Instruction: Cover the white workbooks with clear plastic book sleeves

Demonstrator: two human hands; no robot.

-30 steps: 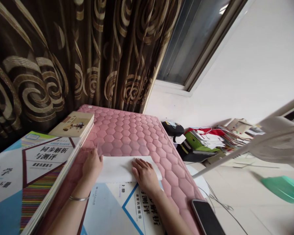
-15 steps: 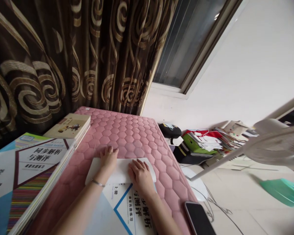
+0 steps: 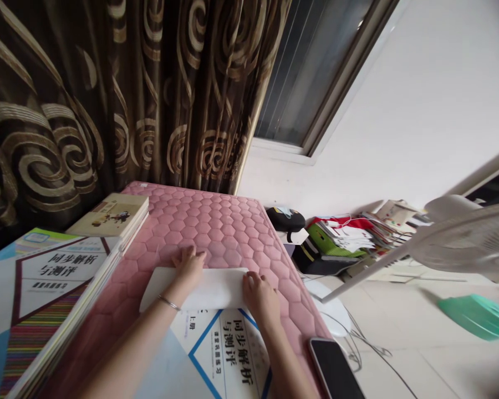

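Note:
A workbook (image 3: 208, 360) with a pale blue and white cover lies in front of me on the pink quilted mattress (image 3: 216, 221). A blank white paper flap (image 3: 220, 288) lies across its far end. My left hand (image 3: 190, 269), with a thin bracelet at the wrist, rests on the flap's far left part, fingers apart and reaching past its edge. At the flap's right end is my right hand (image 3: 261, 293), its fingers slightly bent and apart over the corner. The undersides of both hands are hidden.
To the left are a stack of workbooks (image 3: 58, 277) and a smaller beige book (image 3: 112, 216). A phone (image 3: 335, 366) lies at the mattress's right edge. Beyond it stand a white fan (image 3: 461, 238), loose cables (image 3: 357, 338) and piled papers (image 3: 345, 235). A patterned curtain (image 3: 149, 100) hangs behind.
My right hand has slid right along the flap to its end, uncovering more of the cover's printed title. My left hand has shifted only slightly. The view has moved a little.

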